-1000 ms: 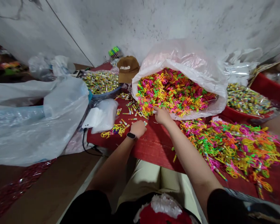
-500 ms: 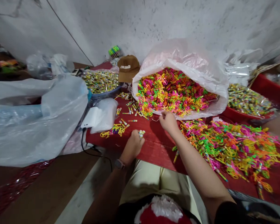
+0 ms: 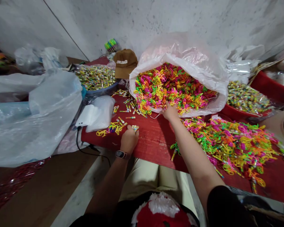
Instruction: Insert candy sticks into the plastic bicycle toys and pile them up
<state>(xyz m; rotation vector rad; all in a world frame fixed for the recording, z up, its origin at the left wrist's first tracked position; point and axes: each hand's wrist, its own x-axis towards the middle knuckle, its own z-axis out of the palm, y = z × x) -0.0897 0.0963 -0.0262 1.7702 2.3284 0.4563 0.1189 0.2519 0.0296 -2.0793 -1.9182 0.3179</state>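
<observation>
My left hand (image 3: 129, 140) is closed around several small printed tubes (image 3: 135, 128), whose ends show past the fingers just above the red tabletop. My right hand (image 3: 170, 111) reaches over the front lip of a large white plastic bag (image 3: 153, 61) lying on its side. One finger stretches toward the bright plastic pieces (image 3: 165, 85) in the bag's mouth; the other fingers are partly hidden, and nothing shows in them. Loose printed tubes (image 3: 130, 117) and a few yellow plastic pieces (image 3: 111, 128) lie near my left hand.
On the right a heap of colourful pieces with tubes attached (image 3: 236, 142) covers the red table (image 3: 151, 142). Basins of printed tubes (image 3: 97, 78) stand at both sides. A brown cap (image 3: 126, 64), a white phone (image 3: 86, 116) with a cable, and clear plastic sheeting (image 3: 38, 119) are around.
My right hand has moved forward from the bag's front edge to the pieces in its mouth. The left still holds the tubes. The whole view has shifted slightly.
</observation>
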